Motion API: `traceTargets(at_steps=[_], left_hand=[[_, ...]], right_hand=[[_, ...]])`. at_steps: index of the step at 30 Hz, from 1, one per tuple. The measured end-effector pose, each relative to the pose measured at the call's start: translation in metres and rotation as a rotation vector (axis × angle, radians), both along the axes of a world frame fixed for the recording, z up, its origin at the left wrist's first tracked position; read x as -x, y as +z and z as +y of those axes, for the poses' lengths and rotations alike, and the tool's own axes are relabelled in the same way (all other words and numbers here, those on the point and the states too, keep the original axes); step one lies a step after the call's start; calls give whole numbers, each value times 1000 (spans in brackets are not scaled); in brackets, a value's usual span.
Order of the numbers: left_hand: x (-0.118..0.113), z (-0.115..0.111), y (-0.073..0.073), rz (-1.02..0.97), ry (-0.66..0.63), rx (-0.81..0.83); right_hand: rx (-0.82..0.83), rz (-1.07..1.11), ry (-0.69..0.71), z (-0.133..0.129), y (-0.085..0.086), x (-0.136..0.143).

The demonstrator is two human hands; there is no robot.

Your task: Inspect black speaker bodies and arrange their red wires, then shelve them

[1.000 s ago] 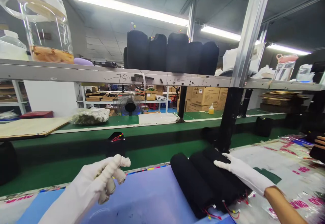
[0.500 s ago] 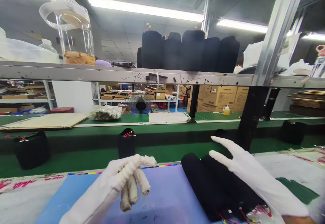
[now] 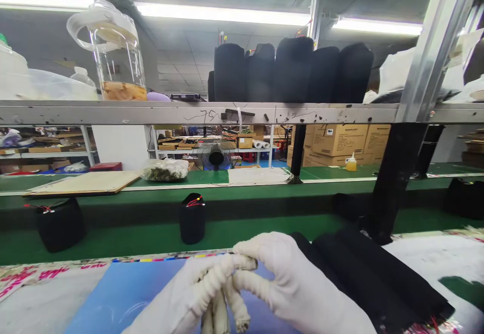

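Note:
Both of my hands wear white gloves and meet above a blue sheet (image 3: 117, 288). My left hand (image 3: 189, 288) has its fingers loosely bent and apart, their tips greyed, with nothing visible in them. Beside it, my right hand (image 3: 291, 278) has thumb and forefinger apart around a fingertip of the left glove; whether they press on it I cannot tell. Just right of my right hand, several soft black sleeve-like pieces (image 3: 381, 268) lie side by side, red wires showing at their near ends.
Beyond the sheet runs a green belt-like surface (image 3: 132, 228) bearing a black cylinder with red wires (image 3: 192, 223) and a wider black piece (image 3: 60, 228). Overhead, a metal shelf (image 3: 166, 114) carries black cylinders (image 3: 295, 71) and a clear jar (image 3: 119, 66). A dark post (image 3: 397, 172) stands right.
My right hand has moved left from above the black pieces to my left hand. The view has shifted, and more of the black pieces shows at the right.

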State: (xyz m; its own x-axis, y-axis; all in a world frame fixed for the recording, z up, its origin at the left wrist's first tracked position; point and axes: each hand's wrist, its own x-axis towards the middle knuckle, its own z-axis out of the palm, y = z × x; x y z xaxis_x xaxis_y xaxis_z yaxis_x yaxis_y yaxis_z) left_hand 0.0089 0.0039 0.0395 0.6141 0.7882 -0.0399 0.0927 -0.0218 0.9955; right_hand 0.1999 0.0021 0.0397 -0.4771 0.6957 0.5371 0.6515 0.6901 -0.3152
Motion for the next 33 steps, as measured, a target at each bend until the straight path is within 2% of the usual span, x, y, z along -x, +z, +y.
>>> traceTargets(at_steps=[5, 7, 9, 11, 13, 15, 18, 21, 29, 33], left_hand=[[-9, 4, -15, 74, -11, -108], [-8, 3, -14, 64, -13, -59], [-4, 0, -9, 28, 15, -4], [1, -2, -3, -10, 45, 47], [5, -3, 0, -65, 47, 118], [8, -2, -1, -146, 34, 207], [10, -1, -5, -267, 38, 334], [9, -1, -6, -352, 72, 363], [8, -1, -9, -391, 93, 374], [9, -1, -4, -394, 81, 405]], right_hand=[[-95, 106, 128, 3, -20, 2], [-53, 151, 131, 2, -25, 1], [63, 215, 95, 0, -27, -3], [167, 263, 58, -3, -24, -9], [185, 279, 20, -7, -18, -16], [119, 269, -4, -10, -12, -21], [-62, 265, -4, -11, -6, -24], [-197, 275, 10, -9, -4, -25], [-245, 258, 51, -6, -3, -22], [-301, 253, 32, -6, 0, -22]])
